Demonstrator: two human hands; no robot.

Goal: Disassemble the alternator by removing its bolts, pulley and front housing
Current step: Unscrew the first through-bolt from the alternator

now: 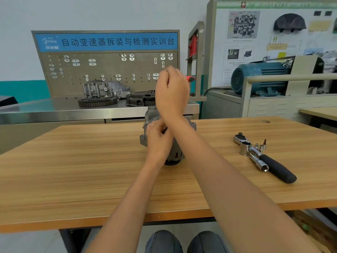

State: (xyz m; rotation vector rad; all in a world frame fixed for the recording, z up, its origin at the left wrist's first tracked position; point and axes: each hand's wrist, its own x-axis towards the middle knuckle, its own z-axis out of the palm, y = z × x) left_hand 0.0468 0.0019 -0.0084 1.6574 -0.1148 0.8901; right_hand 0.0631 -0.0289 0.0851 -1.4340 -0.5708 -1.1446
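At the counter's (73,170) middle, toward the far edge, stands the alternator (175,156), mostly hidden behind both hands. Judged from its cast metal body, it is heavy, rigid and unlikely to deform; the ribbed housing and projecting lugs offer firm purchase, while smooth machined faces may be slippery. Hold it by the housing rim or a lug, not by the vents.

Left hand (157,141) rests against the alternator's upper part, fingers curled on the housing or a small part there; which cannot be told. Right hand (172,92) is raised above the unit, fingers clamped round a tool with a red handle (190,78); the tool's shaft and tip are hidden, so its engagement with a bolt cannot be confirmed.

Toward the right edge lie a ratchet (264,157), a socket (262,166) beside it and several small bits (262,146).
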